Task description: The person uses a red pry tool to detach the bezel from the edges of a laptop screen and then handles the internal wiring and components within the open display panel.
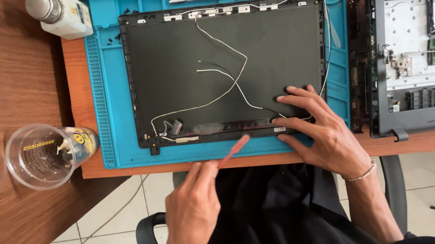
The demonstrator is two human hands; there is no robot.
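- Our left hand point(195, 202) pinches a thin pink pry tool point(234, 150) between thumb and fingers, its tip hovering just off the front edge of the blue work mat point(113, 98), near the front edge of the tabletop point(77, 75).
- Our right hand point(317, 135) grips nothing: it lies spread and flat on the front right corner of the dark laptop lid panel point(231, 61), which fills the middle of the mat.
- Loose white and black antenna wires point(227, 73) trail across the panel; one runs right under our right fingers.
- To pry well, we judge it best to slip the tip into the seam along the panel's front edge, keep it shallow, and press down steadily with the flat hand so the panel cannot slide.
- We should spare the wires and the small hinge bracket point(174, 127) at the front left.
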